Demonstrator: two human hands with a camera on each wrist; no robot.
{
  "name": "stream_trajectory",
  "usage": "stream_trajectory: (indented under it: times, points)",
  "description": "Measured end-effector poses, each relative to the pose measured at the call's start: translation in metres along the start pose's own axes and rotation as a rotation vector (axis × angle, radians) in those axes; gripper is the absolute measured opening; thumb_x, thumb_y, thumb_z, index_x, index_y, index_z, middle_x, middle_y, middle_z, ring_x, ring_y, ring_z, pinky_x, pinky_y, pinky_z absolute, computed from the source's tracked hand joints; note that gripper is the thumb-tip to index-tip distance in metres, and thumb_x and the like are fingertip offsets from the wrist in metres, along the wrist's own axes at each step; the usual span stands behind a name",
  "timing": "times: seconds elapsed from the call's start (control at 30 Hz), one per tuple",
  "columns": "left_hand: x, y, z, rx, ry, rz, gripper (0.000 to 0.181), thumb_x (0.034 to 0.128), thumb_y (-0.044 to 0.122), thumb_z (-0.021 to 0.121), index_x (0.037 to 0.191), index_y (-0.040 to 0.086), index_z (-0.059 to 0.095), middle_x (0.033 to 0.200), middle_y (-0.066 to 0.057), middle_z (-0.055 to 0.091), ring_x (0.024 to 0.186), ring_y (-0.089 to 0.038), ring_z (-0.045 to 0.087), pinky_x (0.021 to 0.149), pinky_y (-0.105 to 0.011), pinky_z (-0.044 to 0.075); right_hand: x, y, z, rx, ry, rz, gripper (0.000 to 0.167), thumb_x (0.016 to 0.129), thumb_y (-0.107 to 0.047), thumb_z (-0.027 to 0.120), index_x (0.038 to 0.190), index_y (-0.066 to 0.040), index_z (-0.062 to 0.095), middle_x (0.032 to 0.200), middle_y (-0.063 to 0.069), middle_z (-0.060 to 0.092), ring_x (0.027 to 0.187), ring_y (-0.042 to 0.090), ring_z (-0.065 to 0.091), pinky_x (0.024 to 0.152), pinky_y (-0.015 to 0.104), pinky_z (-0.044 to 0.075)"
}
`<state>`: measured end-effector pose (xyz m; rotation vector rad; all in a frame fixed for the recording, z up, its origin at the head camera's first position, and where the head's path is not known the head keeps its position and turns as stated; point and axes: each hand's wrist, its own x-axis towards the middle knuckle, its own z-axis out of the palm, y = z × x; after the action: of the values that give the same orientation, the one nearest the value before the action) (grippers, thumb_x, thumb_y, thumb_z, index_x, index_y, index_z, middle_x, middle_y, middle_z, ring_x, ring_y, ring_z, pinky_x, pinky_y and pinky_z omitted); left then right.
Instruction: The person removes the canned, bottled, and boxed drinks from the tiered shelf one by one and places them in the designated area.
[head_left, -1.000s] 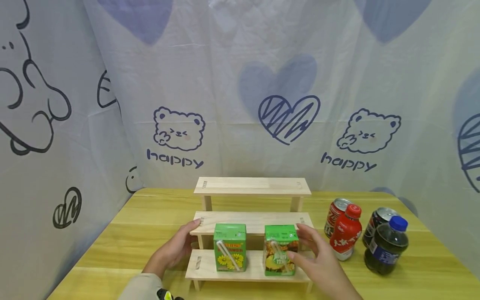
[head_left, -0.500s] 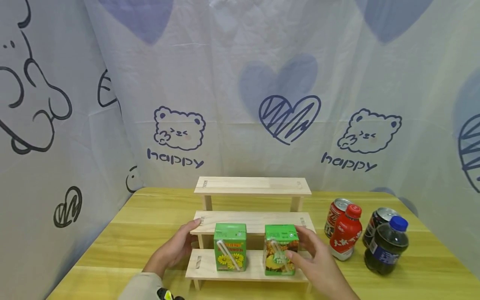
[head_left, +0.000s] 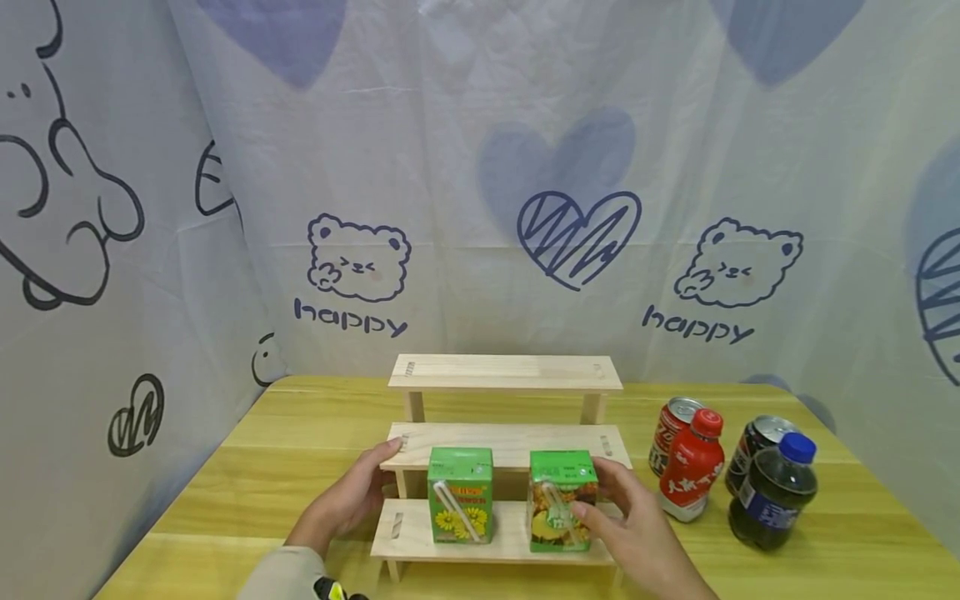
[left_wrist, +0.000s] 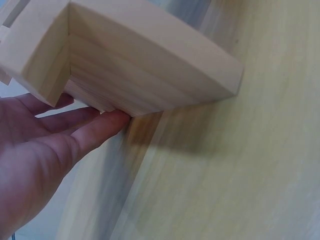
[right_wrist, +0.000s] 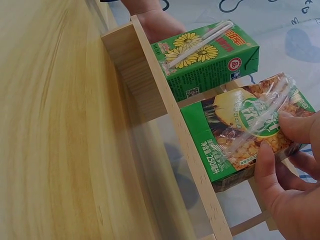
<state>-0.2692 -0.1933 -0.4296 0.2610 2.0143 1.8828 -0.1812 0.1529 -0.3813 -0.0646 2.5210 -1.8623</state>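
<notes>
A wooden three-tier stand (head_left: 506, 372) carries two green drink cartons on its lowest step. The chrysanthemum carton (head_left: 461, 496) is left of centre; the pineapple carton (head_left: 561, 502) is on the right. My right hand (head_left: 637, 525) holds the pineapple carton by its right side, thumb on the front; in the right wrist view the fingers (right_wrist: 267, 172) touch its face and side. My left hand (head_left: 351, 496) touches the left end of the middle step. The left wrist view shows its fingertips (left_wrist: 117, 120) against the wooden stand (left_wrist: 150, 55), none curled round it.
Right of the stand are a red can (head_left: 663, 437), a red bottle (head_left: 692, 467), a dark can (head_left: 750, 446) and a dark bottle with a blue cap (head_left: 772, 496). A patterned cloth (head_left: 465, 317) hangs behind the wooden table (head_left: 225, 483).
The right hand's fingers have closed slightly inward around the pineapple carton's right side. Both cartons, the stand and the left hand look unmoved.
</notes>
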Motion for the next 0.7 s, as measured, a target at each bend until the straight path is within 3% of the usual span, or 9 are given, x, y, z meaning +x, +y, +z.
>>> stream_trajectory:
  times: [0.3,0.5,0.7]
  points:
    - [0.009,-0.014,-0.007,-0.025,-0.017,0.007,0.073,0.0957,0.057,0.03,0.148,0.009,0.014,0.14,-0.026,0.029,0.124,-0.038,0.04,0.1,-0.05,0.041,-0.002,-0.001,0.0,0.023,0.01,0.002,0.059,0.086,-0.02,0.069,0.137,-0.01,0.042,0.122,0.01,0.057,0.113,0.023,0.053,0.087,0.037,0.053]
    - [0.003,-0.005,-0.002,-0.023,-0.017,-0.006,0.072,0.0966,0.055,0.03,0.148,0.008,0.012,0.141,-0.027,0.027,0.125,-0.038,0.038,0.101,-0.049,0.04,-0.003,-0.002,0.0,0.024,0.026,0.02,0.059,0.085,-0.02,0.07,0.136,-0.011,0.042,0.121,0.01,0.057,0.112,0.023,0.054,0.081,0.03,0.054]
    - [-0.004,0.004,0.006,-0.015,0.024,0.006,0.074,0.095,0.055,0.031,0.147,0.005,0.015,0.14,-0.029,0.028,0.126,-0.04,0.037,0.1,-0.052,0.04,-0.003,-0.004,-0.002,-0.014,0.041,0.06,0.061,0.084,-0.025,0.071,0.136,-0.011,0.042,0.126,0.01,0.054,0.119,0.028,0.051,0.089,0.035,0.052]
